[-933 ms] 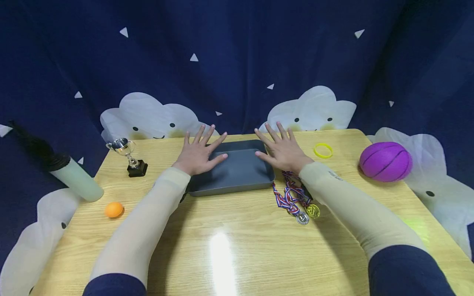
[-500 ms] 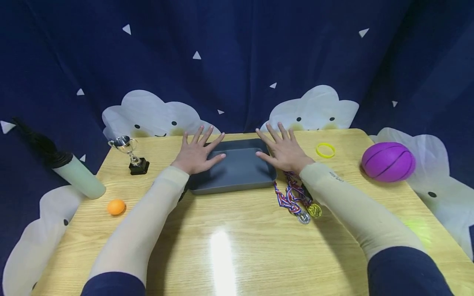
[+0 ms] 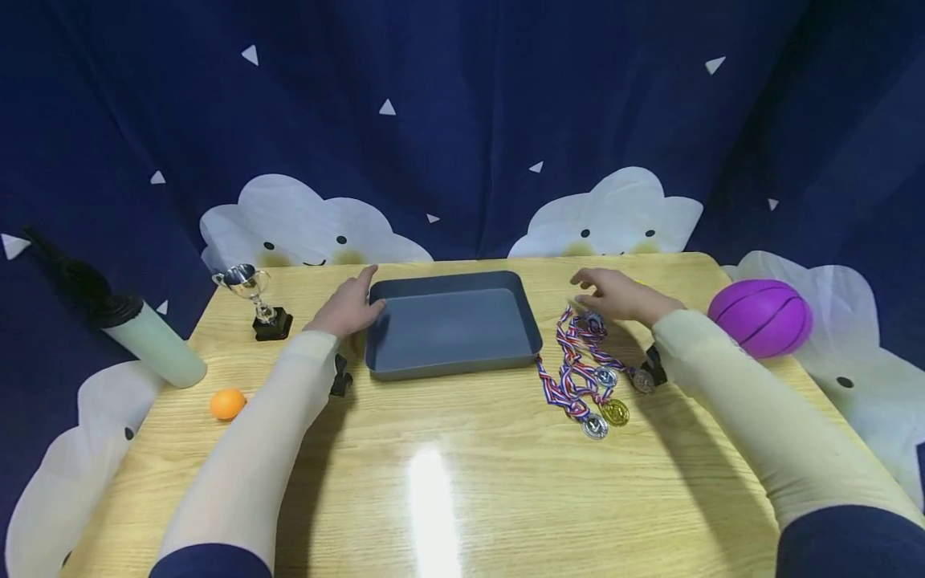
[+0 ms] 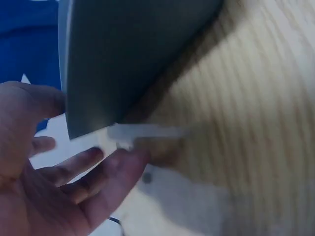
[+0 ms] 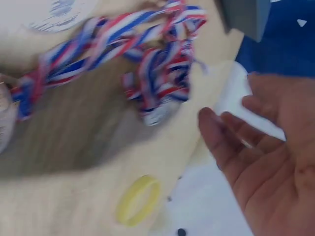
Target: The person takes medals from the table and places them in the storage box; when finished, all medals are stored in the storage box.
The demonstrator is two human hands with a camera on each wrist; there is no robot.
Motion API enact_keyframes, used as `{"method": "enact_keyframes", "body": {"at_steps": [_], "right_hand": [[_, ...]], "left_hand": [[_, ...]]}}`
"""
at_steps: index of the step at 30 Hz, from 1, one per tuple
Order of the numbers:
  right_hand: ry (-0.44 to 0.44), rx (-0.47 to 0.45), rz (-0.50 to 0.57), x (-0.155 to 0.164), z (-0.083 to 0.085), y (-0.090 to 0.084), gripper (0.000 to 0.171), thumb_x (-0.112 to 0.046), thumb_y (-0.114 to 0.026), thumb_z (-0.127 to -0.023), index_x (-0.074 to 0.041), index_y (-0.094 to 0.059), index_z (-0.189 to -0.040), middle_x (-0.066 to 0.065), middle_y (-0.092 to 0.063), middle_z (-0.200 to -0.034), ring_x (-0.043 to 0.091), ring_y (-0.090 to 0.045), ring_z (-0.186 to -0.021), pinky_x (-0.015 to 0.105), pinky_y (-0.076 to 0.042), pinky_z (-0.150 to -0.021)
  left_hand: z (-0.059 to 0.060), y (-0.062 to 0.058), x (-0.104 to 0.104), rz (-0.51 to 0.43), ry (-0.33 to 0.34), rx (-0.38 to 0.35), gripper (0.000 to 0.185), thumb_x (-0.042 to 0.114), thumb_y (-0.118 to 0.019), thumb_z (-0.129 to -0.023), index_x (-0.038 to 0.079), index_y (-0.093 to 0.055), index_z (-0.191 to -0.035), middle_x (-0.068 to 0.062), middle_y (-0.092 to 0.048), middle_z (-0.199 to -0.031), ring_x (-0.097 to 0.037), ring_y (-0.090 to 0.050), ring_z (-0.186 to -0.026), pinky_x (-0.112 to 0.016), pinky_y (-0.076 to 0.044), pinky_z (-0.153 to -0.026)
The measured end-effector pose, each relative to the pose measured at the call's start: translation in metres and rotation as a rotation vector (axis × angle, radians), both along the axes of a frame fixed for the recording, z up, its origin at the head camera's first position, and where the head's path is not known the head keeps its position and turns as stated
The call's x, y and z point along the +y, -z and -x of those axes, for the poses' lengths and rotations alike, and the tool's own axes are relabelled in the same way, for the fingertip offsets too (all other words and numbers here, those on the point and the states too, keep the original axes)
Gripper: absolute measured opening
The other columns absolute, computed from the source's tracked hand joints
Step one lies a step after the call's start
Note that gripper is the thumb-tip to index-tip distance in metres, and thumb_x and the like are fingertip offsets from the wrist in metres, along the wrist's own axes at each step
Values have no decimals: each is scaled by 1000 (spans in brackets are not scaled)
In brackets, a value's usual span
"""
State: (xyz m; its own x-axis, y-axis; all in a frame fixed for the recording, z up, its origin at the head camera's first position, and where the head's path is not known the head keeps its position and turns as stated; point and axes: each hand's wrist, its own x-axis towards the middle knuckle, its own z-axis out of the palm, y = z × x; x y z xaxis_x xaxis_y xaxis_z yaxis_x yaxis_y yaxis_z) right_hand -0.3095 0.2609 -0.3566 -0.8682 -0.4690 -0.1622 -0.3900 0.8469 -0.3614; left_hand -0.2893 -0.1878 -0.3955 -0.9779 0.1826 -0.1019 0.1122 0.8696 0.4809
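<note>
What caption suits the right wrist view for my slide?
Right grip, holding nothing, near striped medal ribbons and a yellow wristband on a wood-grain table.

Head cam sits up on the near side, pointing forward and down over both sleeves (image 3: 242, 449), far enough back to get the table (image 3: 535, 490) plus the far curtain (image 3: 462, 120). Left wrist cam is super close and tipped sideways, facing past the left hand (image 3: 344, 307) at the tray (image 3: 454, 329)'s left end, which the head view shares. Right wrist one's also close, looking past the right hand (image 3: 623, 295) at striped ribbons (image 5: 157, 73) the head view catches too.
</note>
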Motion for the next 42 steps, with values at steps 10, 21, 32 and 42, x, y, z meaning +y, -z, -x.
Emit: {"method": "enact_keyframes", "body": {"at_steps": [10, 21, 32, 42], "right_hand": [[82, -49, -150, 12, -2, 20, 32, -11, -69, -99, 15, -65, -118, 32, -70, -110, 42, -69, -100, 53, -61, -87], [55, -49, -148, 12, -5, 20, 20, -5, -67, -97, 9, -68, -110, 26, -70, -107, 34, -66, -95, 53, -60, -86], [82, -9, -111, 15, -7, 27, 17, -3, -71, -96, 5, -60, -106, 23, -66, -100, 33, -65, -90, 50, -59, -81], [103, -42, 103, 28, -1, 15, 8, 2, -59, -103, 6, -56, -109, 25, -65, -98, 31, -71, -80, 40, -65, -68]], "left_hand": [[2, 6, -9, -212, -63, -200, 57, 18, -43, -113, 0, -25, -163, -36, -51, -147, -45, -71, -111, -37, -68, -67], [1, 6, -8, -225, -74, -200, 55, 17, -43, -113, 0, -27, -163, -36, -52, -146, -46, -69, -115, -37, -68, -69], [4, 7, -8, -211, -84, -170, 57, 20, -44, -114, 3, -26, -164, -33, -56, -143, -37, -74, -93, -34, -65, -62], [3, 12, -10, -251, -104, -172, 57, 21, -45, -113, 4, -27, -164, -32, -57, -142, -33, -72, -90, -33, -65, -62]]}}
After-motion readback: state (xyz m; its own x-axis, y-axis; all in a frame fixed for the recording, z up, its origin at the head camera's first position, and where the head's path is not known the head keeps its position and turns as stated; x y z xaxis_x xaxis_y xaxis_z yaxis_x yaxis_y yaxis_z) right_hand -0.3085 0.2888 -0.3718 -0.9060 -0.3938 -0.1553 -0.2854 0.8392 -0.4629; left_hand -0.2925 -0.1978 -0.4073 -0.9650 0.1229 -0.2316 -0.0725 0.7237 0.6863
